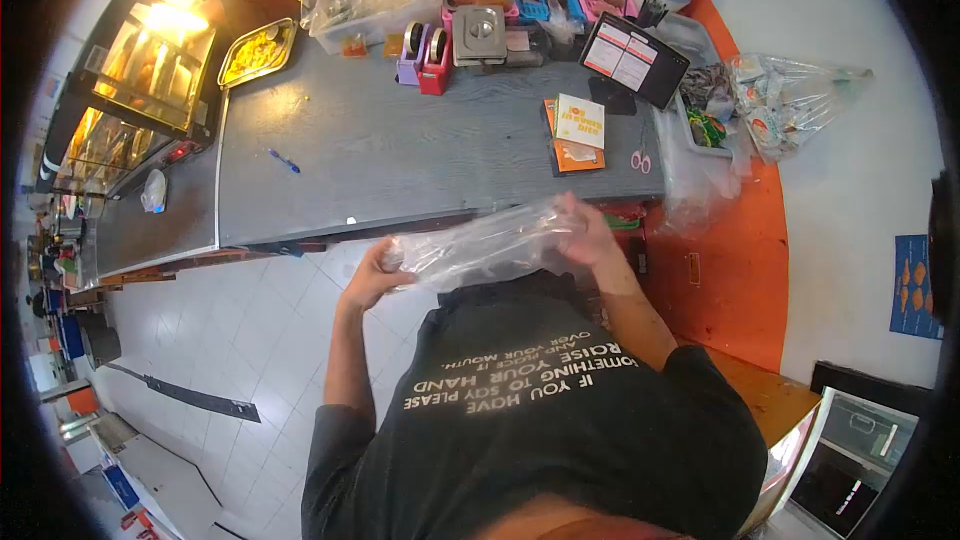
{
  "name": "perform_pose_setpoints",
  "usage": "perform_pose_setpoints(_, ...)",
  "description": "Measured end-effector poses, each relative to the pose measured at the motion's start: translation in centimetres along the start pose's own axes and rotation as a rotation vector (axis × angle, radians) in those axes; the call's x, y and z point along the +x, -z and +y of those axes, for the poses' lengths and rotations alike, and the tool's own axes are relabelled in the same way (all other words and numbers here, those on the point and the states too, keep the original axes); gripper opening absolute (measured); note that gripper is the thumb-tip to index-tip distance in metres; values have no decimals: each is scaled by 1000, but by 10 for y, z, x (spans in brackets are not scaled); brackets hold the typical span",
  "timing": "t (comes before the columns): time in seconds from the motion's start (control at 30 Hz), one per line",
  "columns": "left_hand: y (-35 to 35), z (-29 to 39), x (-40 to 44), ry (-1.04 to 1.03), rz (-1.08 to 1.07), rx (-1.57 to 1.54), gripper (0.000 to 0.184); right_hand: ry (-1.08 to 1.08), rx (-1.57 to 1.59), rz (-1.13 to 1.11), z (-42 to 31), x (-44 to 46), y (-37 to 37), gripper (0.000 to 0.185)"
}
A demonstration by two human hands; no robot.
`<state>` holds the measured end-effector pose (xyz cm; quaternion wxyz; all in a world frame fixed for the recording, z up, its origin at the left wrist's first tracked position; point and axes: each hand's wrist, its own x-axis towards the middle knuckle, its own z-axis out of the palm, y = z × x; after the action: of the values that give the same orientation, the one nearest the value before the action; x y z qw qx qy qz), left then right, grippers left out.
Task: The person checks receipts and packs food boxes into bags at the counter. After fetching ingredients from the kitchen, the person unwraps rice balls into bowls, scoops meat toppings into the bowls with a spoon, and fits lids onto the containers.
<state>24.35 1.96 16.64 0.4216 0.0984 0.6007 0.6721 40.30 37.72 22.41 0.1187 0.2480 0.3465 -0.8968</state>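
Note:
A clear plastic bag (485,245) is stretched between my two hands, in front of my body and just short of the counter's front edge. My left hand (375,275) grips its left end, the thumb lying along the plastic. At the other end my right hand (588,230) has its fingers closed on the bag, partly blurred and veiled by the film. No contents show through the bag. Beyond it lies the grey counter (400,155).
On the counter are a blue pen (284,161), small boxes (578,125), pink scissors (641,160), two tape dispensers (423,58), a lidded steel container (479,36) and a tray of yellow food (258,52). A lit display warmer (140,80) stands left; a tablet (634,60) leans right.

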Motion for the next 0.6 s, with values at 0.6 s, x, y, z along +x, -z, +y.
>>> perform_pose_setpoints(0.6,-40,-11,182,-265,633,63,25,1042,-1561,-294,14,217,22,38)
